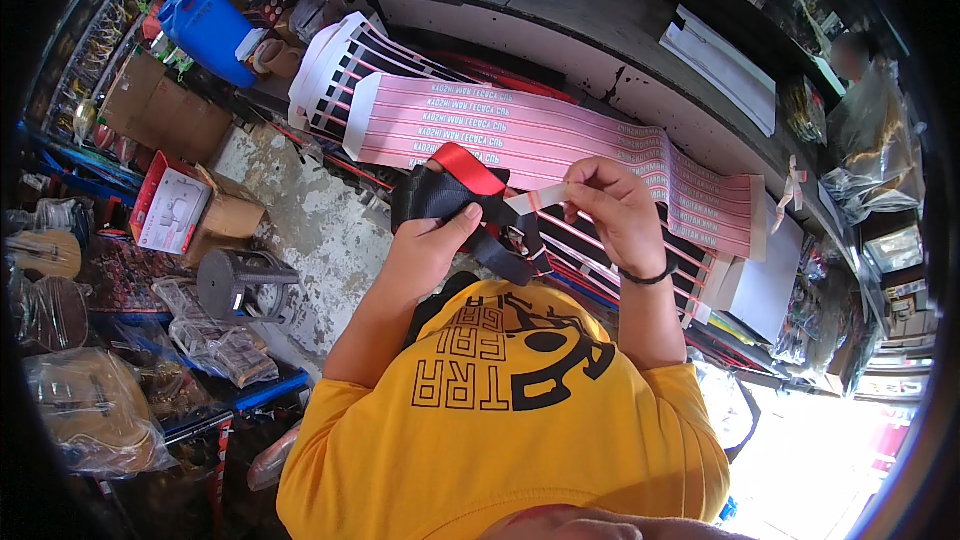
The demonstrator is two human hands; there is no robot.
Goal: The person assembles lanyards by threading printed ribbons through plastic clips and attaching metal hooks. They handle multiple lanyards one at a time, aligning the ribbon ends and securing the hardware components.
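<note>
My left hand (430, 250) grips a bunched black ribbon (425, 202) whose upper loop shows a red ribbon section (472, 170). Loose black ends hang below the fingers. Thumb and forefinger of my right hand (618, 218) pinch a small pale strip (538, 201) with an orange-pink mark. Its left end meets or overlaps the dark ribbon; whether it is attached I cannot tell. Beyond both hands lie long pink printed sheets (590, 130) with rows of pale lettering. A black-and-white striped sheet (345, 55) shows partly from under them.
A blue jug (208, 35) stands at the far left, near a cardboard box (165, 105). A red-and-white box (172, 205) and a black mesh cylinder (238, 285) are lower left. White papers (718, 70) lie on the back ledge (560, 12). Plastic-wrapped goods (880, 140) crowd the right.
</note>
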